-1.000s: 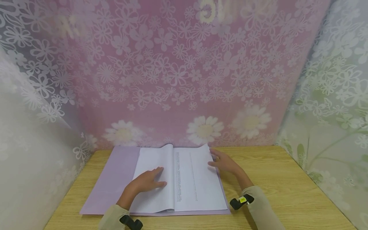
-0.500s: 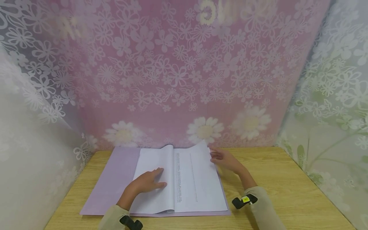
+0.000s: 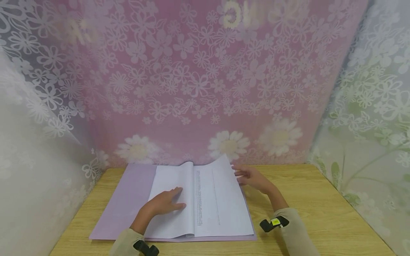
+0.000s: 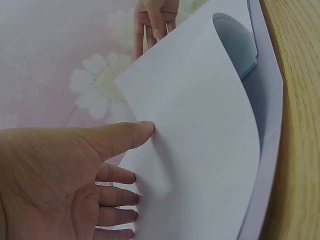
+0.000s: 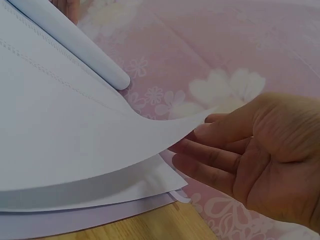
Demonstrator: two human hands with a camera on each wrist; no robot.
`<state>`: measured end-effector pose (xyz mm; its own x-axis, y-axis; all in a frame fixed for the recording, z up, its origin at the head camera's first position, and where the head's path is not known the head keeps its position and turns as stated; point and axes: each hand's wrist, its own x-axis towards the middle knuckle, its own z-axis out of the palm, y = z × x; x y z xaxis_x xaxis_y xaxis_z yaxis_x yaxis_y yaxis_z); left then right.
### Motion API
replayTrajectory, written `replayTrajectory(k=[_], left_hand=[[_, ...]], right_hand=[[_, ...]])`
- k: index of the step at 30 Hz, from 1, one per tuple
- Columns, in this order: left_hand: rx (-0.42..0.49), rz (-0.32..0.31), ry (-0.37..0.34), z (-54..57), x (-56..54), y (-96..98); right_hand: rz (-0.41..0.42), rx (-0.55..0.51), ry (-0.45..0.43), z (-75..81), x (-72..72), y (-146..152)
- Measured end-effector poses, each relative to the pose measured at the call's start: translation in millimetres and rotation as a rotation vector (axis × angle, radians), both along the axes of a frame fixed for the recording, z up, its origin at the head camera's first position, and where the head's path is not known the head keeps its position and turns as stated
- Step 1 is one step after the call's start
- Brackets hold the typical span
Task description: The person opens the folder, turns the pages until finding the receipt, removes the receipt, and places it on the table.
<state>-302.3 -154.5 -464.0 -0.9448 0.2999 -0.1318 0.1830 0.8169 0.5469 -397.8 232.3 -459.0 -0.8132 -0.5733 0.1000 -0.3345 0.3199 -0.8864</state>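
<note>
A lavender folder (image 3: 128, 202) lies spread on the table, filled with white pages. Small printed columns run down the right-hand page (image 3: 224, 202), whose far corner curls upward. At that corner, my right hand (image 3: 254, 178) pinches the page between thumb and fingers; in the right wrist view the lifted page (image 5: 110, 145) stands apart from the sheet (image 5: 145, 177) beneath. My left hand (image 3: 163, 202) rests on the left-hand page (image 3: 169, 225), thumb and fingers extended. In the left wrist view, its thumb presses the bowed white page (image 4: 200, 125) near the edge.
The wood-grain table (image 3: 307, 202) extends to both sides of the folder. A pink floral curtain (image 3: 198, 106) rises right behind it, with pale floral sheets at the left (image 3: 41, 160) and right (image 3: 374, 142). Black wrist cameras sit on both sleeves.
The right-hand page's far corner has risen and curled leftward. My right hand shifted slightly, its fingers drawing in at the page edge. The left hand stays in place.
</note>
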Motion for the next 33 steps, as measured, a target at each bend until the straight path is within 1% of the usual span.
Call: replayTrajectory(k=[8, 16, 20, 24, 27, 33], left_hand=[[-0.005, -0.001, 0.001, -1.4, -0.5, 0.0], [-0.003, -0.005, 0.003, -1.8, -0.7, -0.7], [-0.005, -0.007, 0.003, -2.2, -1.4, -0.9], [-0.006, -0.009, 0.0, -3.3, -1.8, -0.9], [-0.004, -0.009, -0.001, -3.6, -1.9, -1.0], [0.001, -0.007, -0.004, -2.8, -1.5, -1.1]], right_hand=[[0.051, 0.018, -0.059, 0.7, 1.1, 1.4], [0.116, 0.031, -0.087, 4.1, 4.4, -0.5], [0.128, 0.046, -0.095, 1.7, 4.8, -3.0], [0.149, 0.042, -0.145, -2.4, 4.5, -6.5], [0.178, 0.03, -0.167, -4.6, 3.8, -9.4], [0.234, 0.015, -0.122, -4.6, 4.3, -16.4]])
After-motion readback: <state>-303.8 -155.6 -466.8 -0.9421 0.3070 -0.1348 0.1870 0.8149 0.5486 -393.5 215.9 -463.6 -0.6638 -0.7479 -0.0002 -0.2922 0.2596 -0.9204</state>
